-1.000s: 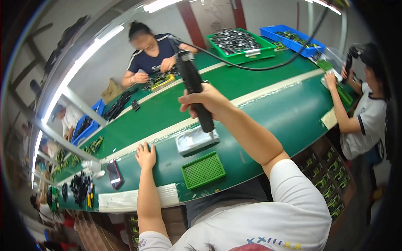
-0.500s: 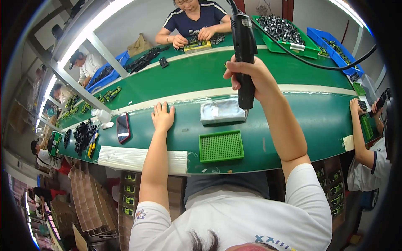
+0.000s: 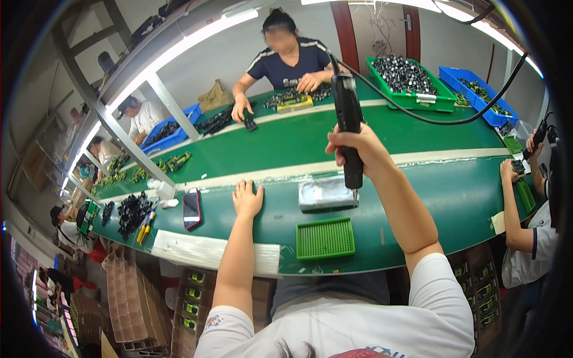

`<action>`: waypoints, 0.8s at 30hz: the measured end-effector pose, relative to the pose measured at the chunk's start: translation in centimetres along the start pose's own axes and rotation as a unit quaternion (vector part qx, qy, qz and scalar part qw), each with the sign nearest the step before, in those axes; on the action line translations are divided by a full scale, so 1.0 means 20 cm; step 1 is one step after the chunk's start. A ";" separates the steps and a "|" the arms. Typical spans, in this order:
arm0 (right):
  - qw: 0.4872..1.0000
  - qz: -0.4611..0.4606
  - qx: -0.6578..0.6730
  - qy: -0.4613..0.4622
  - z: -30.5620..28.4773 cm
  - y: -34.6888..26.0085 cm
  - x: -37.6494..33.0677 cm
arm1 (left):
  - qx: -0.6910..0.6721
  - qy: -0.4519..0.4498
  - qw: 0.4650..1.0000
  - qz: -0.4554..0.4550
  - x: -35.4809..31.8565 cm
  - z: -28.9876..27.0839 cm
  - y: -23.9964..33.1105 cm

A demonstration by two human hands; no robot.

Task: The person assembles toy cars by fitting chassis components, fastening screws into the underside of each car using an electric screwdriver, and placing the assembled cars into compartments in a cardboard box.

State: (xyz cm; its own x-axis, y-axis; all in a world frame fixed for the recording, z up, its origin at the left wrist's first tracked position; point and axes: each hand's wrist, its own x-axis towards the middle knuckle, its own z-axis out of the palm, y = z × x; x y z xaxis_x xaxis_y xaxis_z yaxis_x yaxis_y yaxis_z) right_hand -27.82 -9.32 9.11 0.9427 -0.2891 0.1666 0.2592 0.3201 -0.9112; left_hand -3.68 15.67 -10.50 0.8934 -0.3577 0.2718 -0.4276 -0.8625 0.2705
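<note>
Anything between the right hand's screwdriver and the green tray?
Nothing visible stands between the screwdriver in the right hand and the green tray. The silver-wrapped block lies beyond the tray, partly behind the screwdriver in this view.

one black screwdriver (image 3: 348,131) is held near centre; a second screwdriver (image 3: 539,137) is perhaps shown at right. one silvery packet (image 3: 327,194) and one perforated tray (image 3: 325,240) are counted near centre, one phone (image 3: 192,210) at near left; two blue bins (image 3: 178,139) and one green bin (image 3: 412,104) are seen far.
</note>
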 end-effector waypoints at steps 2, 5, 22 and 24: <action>1.000 -0.003 -0.005 0.004 0.00 0.00 0.00 | 0.014 -0.018 1.000 0.003 0.01 -0.01 -0.01; 1.000 -0.005 -0.008 -0.006 0.03 0.01 0.02 | 0.035 -0.086 0.996 -0.002 -0.01 -0.04 -0.03; 0.987 0.036 -0.004 -0.160 -0.35 0.19 0.30 | -0.227 0.233 0.946 -0.002 -1.33 -0.65 -0.37; 0.985 0.033 -0.023 -0.169 -0.36 0.19 0.31 | -0.165 0.343 0.919 -0.107 -1.49 -0.67 -0.54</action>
State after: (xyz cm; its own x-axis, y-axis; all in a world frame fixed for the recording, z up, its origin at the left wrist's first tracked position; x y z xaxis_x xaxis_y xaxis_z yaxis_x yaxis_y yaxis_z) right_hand -22.56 -16.44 3.90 0.9754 0.0509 0.2144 0.1917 0.2839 -0.9395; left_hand -27.58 40.49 -9.26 0.7137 0.2143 0.6668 -0.3723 -0.6904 0.6203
